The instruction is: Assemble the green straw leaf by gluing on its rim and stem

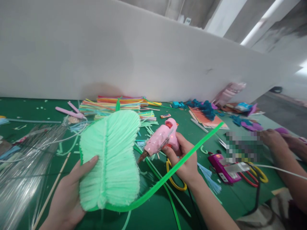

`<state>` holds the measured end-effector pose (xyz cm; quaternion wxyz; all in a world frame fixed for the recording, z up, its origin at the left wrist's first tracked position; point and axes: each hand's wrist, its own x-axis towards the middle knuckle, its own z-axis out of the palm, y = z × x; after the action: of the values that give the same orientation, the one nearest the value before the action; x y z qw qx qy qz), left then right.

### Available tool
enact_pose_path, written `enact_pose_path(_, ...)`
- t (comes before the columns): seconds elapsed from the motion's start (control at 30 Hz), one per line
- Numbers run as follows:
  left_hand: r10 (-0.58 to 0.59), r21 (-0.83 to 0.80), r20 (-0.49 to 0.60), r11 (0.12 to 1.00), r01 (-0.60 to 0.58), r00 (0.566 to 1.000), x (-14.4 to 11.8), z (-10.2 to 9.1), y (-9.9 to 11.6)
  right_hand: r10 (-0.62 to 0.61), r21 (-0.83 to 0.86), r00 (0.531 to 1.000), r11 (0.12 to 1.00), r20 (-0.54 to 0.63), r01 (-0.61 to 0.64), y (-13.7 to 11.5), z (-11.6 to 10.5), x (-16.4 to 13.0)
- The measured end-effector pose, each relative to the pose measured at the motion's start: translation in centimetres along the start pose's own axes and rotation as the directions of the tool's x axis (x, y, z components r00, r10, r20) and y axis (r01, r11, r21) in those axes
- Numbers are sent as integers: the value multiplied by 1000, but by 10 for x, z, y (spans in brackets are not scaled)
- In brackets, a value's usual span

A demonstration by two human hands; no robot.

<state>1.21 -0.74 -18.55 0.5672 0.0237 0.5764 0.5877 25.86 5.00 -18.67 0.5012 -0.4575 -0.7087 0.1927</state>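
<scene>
My left hand (66, 191) grips a mint-green leaf (120, 156) made of fuzzy pipe cleaners, thumb on its face and fingers behind it. A brighter green pipe cleaner (184, 161) borders the leaf's left and bottom edges. Its loose end sweeps up to the right, passing in front of my right wrist. In my right hand (185, 156) is a pink glue gun (159, 139), its brown-stained nozzle tilted down beside the leaf's right edge. Whether the nozzle touches the leaf, I cannot tell.
Colourful pipe cleaners (112, 107) lie at the back by the white partition (144, 57). Clear thin strands (40, 153) and a wooden stick (54, 188) lie left. Yellow-handled scissors (178, 185) and a magenta box (224, 169) lie right, near another person's hand (274, 142).
</scene>
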Motion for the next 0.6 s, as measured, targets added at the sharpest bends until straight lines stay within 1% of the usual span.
enact_pose_path(0.1, -4, -3, 5, 1000, 4, 1000, 0, -2, -1, 20, 2, 1000, 1000, -5, -20, 0, 0, 1)
enact_pose_path(0.17, -13, 3, 9, 1000, 13, 1000, 0, -3, 0, 20, -33, 1000, 999, -13, -20, -1, -1, 1)
enact_pose_path(0.27, -17, 12, -3, 1000, 18, 1000, -1, -4, 1, 21, -94, 999, 995, -25, -23, -3, -2, 2)
enact_pose_path(0.4, -8, 12, -30, 1000, 8, 1000, -3, -3, 2, 40, -116, 999, 992, -33, -43, -5, -3, 2)
enact_pose_path(0.5, -18, 7, -36, 1000, 19, 999, -3, 0, 2, -4, -146, 999, 989, -52, -3, -6, -3, 3)
enact_pose_path(0.6, -23, 6, -18, 1000, 23, 1000, -3, 2, 2, -60, -194, 996, 980, -67, 46, -5, -3, 4)
